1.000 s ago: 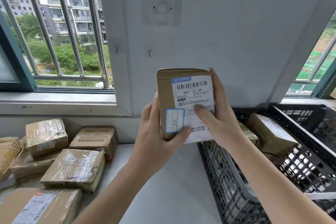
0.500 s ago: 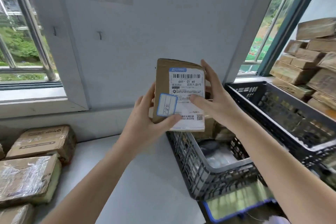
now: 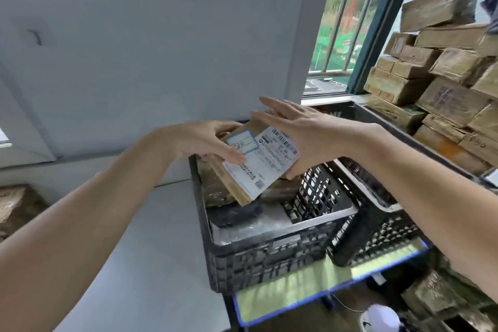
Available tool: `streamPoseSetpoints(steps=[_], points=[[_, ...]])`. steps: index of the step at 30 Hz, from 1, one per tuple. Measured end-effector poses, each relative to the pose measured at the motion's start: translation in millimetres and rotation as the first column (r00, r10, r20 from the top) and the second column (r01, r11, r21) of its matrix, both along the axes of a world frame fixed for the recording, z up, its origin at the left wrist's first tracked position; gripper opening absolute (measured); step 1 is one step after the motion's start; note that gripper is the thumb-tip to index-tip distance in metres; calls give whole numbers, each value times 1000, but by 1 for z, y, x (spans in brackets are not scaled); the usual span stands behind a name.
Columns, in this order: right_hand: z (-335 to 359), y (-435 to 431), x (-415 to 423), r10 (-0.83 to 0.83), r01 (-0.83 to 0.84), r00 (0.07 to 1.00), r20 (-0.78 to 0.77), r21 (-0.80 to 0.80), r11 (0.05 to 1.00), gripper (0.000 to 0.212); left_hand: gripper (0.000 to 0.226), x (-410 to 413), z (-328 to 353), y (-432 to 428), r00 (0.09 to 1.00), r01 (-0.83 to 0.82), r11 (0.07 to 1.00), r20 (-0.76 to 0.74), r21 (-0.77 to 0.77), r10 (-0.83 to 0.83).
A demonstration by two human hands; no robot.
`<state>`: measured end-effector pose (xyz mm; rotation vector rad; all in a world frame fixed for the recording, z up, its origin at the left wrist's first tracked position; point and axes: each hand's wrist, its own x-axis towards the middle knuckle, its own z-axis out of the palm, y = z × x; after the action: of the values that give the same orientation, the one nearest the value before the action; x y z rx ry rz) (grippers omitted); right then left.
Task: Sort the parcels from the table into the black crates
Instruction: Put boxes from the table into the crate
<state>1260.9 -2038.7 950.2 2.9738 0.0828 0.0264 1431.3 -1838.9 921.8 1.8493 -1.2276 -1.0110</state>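
A flat brown parcel [image 3: 269,162] with a white shipping label and a small blue-edged sticker hangs tilted over the near black crate [image 3: 269,240]. My left hand [image 3: 199,140] grips its left end, thumb on the label. My right hand [image 3: 304,132] rests against the parcel's right edge with straight, spread fingers and the thumb at the lower corner. Inside the crate lie brown parcels [image 3: 215,188] and a dark packet [image 3: 234,214]. A second black crate [image 3: 377,237] stands directly to the right; my right arm hides part of it.
The grey table [image 3: 151,250] runs left of the crates, with one taped parcel [image 3: 16,205] at its left edge. A tall stack of cardboard boxes [image 3: 444,75] fills the right side by the window. The crates sit on a green, blue-edged surface [image 3: 283,294].
The parcel has gone from upright at chest height to tilted low over the near crate. My right fingers have straightened off it. The view has swung right and down.
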Motion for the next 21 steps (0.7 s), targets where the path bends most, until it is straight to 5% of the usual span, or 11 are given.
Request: streamPoseSetpoints(steps=[4, 6, 9, 12, 21], points=[[-24, -33, 1, 71, -80, 987, -145, -61, 995, 140, 66, -11, -17, -41, 999, 35, 991, -5, 127, -35], [-38, -46, 5, 24, -28, 979, -200, -15, 999, 139, 64, -19, -27, -54, 991, -56, 990, 131, 129, 39], [-63, -60, 13, -25, 44, 953, -302, 55, 997, 140, 108, -33, -44, -71, 898, -117, 971, 440, 211, 12], [-92, -67, 20, 18, 34, 926, -377, 129, 991, 140, 138, -42, -69, -80, 869, -102, 893, 476, 439, -134], [-145, -95, 31, 19, 54, 811, -585, 108, 993, 143, 132, -61, -142, -109, 836, -125, 859, 519, 497, -178]])
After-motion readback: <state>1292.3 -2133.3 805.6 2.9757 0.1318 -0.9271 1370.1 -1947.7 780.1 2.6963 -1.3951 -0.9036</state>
